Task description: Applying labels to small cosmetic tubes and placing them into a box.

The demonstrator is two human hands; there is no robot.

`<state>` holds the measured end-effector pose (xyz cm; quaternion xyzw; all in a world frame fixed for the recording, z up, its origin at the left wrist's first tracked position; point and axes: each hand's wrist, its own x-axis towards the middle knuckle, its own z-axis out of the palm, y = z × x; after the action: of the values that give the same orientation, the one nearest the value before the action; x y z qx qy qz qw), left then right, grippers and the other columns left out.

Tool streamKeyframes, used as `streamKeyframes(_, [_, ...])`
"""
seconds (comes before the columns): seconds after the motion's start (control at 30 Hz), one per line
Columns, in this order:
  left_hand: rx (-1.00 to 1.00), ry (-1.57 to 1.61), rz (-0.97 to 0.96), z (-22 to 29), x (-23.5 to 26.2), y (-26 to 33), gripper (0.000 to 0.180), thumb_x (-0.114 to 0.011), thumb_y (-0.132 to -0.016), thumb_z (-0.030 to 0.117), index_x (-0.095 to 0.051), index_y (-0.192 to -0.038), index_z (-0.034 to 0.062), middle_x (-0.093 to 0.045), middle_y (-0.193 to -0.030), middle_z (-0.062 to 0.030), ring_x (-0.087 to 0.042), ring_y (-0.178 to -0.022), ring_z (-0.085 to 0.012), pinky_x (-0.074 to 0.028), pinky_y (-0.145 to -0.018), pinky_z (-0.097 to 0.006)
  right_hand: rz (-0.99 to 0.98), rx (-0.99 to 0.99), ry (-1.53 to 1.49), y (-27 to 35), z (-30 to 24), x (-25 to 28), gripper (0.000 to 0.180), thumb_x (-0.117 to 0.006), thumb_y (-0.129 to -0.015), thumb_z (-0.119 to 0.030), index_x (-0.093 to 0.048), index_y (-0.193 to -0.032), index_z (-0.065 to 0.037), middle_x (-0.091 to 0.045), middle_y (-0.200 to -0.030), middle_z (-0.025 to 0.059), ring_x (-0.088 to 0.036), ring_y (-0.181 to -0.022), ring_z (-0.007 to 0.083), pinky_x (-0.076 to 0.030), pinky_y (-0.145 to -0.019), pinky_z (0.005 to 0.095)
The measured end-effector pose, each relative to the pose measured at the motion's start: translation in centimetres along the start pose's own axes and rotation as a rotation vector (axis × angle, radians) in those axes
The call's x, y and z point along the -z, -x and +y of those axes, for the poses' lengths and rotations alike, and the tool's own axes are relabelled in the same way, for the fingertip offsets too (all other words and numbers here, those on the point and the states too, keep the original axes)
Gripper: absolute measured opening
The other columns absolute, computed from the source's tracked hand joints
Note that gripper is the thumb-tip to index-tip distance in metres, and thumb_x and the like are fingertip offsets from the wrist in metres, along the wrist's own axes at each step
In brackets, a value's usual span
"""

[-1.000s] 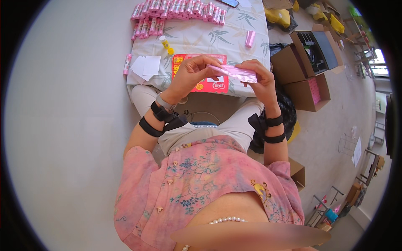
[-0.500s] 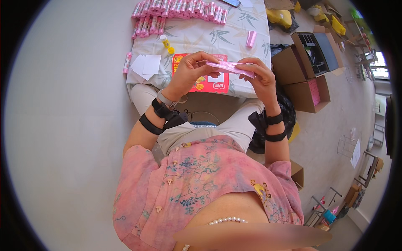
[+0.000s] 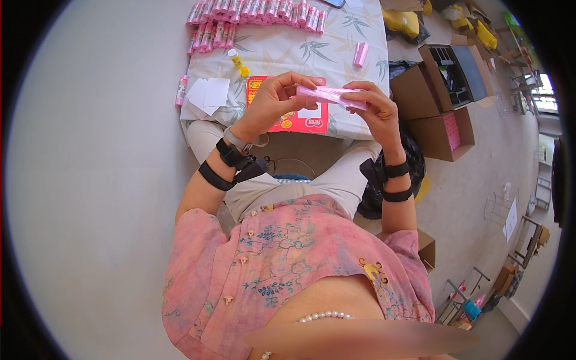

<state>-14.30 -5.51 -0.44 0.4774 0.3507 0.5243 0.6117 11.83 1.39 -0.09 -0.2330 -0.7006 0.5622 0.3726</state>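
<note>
Both my hands hold a shiny pink plastic bag roll (image 3: 329, 96) level above the table's near edge. My left hand (image 3: 270, 102) pinches its left end between thumb and fingers. At the other end, my right hand (image 3: 379, 111) closes its thumb and fingers round the roll. Below lies a red printed sheet (image 3: 318, 123) with yellow patterns and a white paper piece on it, partly hidden by my hands. Beside it are white paper slips (image 3: 216, 93), a glue stick (image 3: 234, 57) and its yellow cap (image 3: 244, 72).
Many labelled pink rolls (image 3: 264, 11) are stacked at the table's far side. One labelled roll (image 3: 181, 90) lies at the left edge, and a plain roll (image 3: 360, 54) at the right. Open cardboard boxes (image 3: 420, 129) and a black plastic bag (image 3: 411, 156) stand right of the table.
The pink roll has turned slightly in my fingers and shows more of its side. My right hand has shifted a little to the right; both hands keep their grip.
</note>
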Motion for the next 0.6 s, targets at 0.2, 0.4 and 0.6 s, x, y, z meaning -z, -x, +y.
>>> streamKeyframes(0.2, [0.020,0.018,0.062,-0.2,-0.1,-0.4,0.022,-0.072,-0.095,0.005,-0.065,-0.116,0.0021,-0.069,-0.123,-0.0111,-0.072,-0.096,-0.0168,-0.061,-0.087,-0.030,0.025,0.060,0.040,0.0,0.8,-0.2,0.034,-0.072,-0.087,0.010,-0.074,-0.119,-0.002,-0.064,-0.124,0.0085,-0.064,-0.113,0.0172,-0.055,-0.097,0.0295])
streamKeyframes(0.4, [0.007,-0.005,0.096,-1.0,0.6,-0.7,0.017,-0.070,-0.098,0.009,-0.066,-0.113,0.0015,-0.070,-0.117,-0.0123,-0.073,-0.087,-0.0166,-0.063,-0.080,-0.029,0.069,0.089,0.156,-0.1,1.7,0.0,0.031,-0.076,-0.088,0.005,-0.074,-0.117,-0.003,-0.069,-0.114,0.0082,-0.067,-0.106,0.0174,-0.055,-0.088,0.0297])
streamKeyframes(0.6, [-0.042,0.024,0.065,-1.3,0.9,-1.2,0.016,-0.070,-0.097,0.006,-0.066,-0.112,0.0012,-0.070,-0.116,-0.0119,-0.073,-0.088,-0.0166,-0.063,-0.079,-0.029,0.087,0.097,0.163,-0.2,2.0,0.0,0.029,-0.075,-0.089,0.003,-0.073,-0.118,-0.002,-0.071,-0.112,0.0085,-0.068,-0.102,0.0169,-0.055,-0.085,0.0290])
